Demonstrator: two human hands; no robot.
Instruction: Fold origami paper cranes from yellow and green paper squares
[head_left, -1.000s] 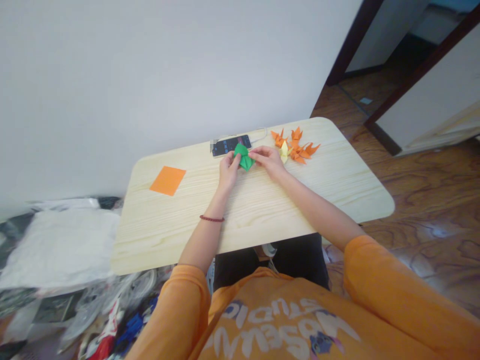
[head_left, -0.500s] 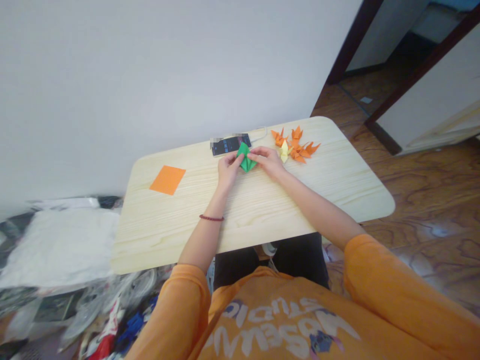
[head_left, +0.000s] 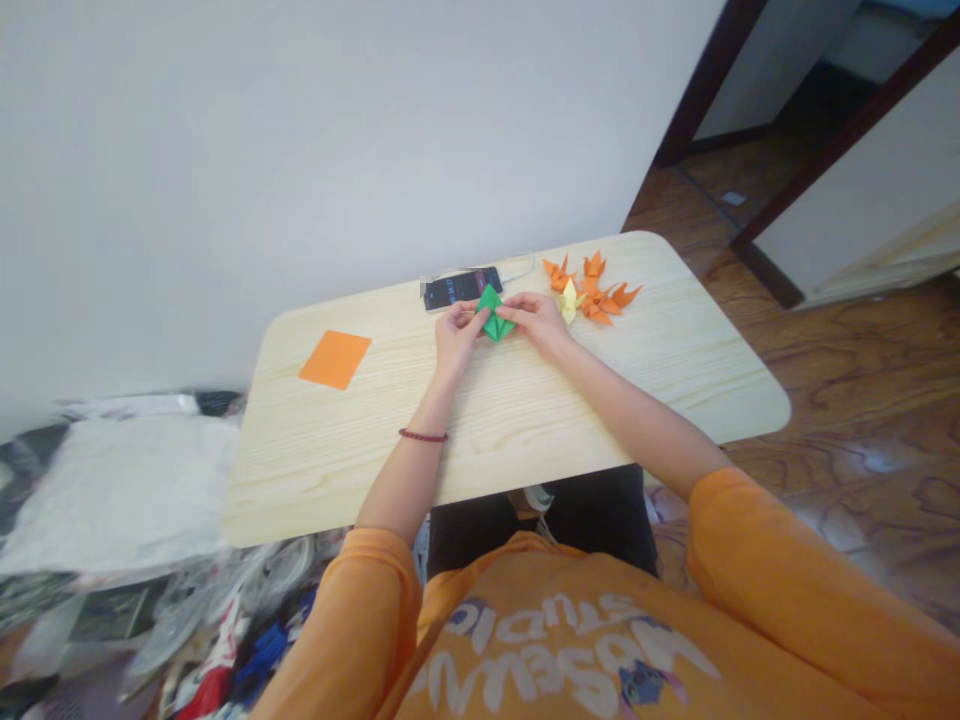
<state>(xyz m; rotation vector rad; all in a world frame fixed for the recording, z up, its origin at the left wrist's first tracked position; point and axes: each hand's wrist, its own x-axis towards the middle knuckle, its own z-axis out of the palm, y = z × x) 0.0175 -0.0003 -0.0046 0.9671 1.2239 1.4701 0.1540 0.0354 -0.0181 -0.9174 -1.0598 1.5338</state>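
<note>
The green folded paper (head_left: 493,316) sits just in front of the phone (head_left: 463,288), lifted slightly off the worktop (head_left: 525,410) and pinched from both sides. The left hand (head_left: 457,335) grips its left edge with thumb and forefinger drawn close. The right hand (head_left: 536,318) does the same on the right edge, fingers narrow on the paper. Judged from this grip, a fold is being shaped. It is best done with the edges lined up before pressing, the crease run firmly along its full length, and the point kept sharp. The piece is thin, matt and stiff enough to hold a diamond-like, pointed form. Right of the phone lie orange folded figures (head_left: 596,290) with spiky wings, touching a pale yellow figure (head_left: 570,300). Well left of the phone lies a flat orange sheet (head_left: 335,359), unfolded and square-cornered. The phone is dark, glossy and slab-shaped. The worktop is light wood grain with rounded corners.
</note>
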